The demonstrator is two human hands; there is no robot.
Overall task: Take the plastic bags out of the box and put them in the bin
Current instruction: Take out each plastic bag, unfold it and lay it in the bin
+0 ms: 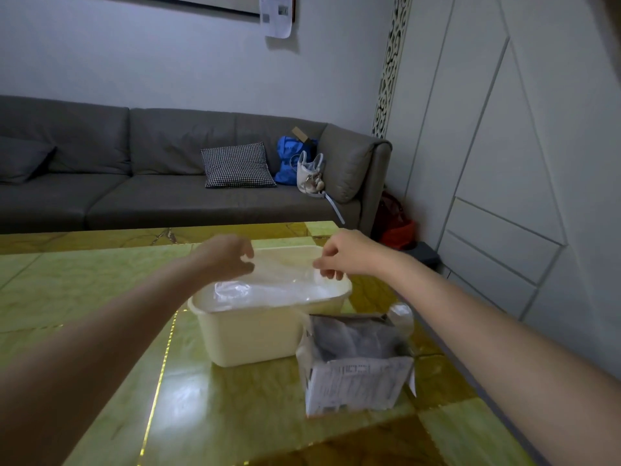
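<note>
Both hands, left [228, 255] and right [339, 255], pinch the far corners of a clear plastic bag [279, 284] stretched crosswise over the cream plastic bin [248, 334], directly above its opening, with the grey cardboard box [356, 375] just right on the desk [100, 287].

Both bare forearms reached forward and converged toward the middle; the left hand [228, 255] was held knuckles up, its fingers curled downward in a pinch; the right hand [342, 253] sat level with it, a short way apart, thumb and fingertips likewise pinched together, wrist slightly bent.
</note>
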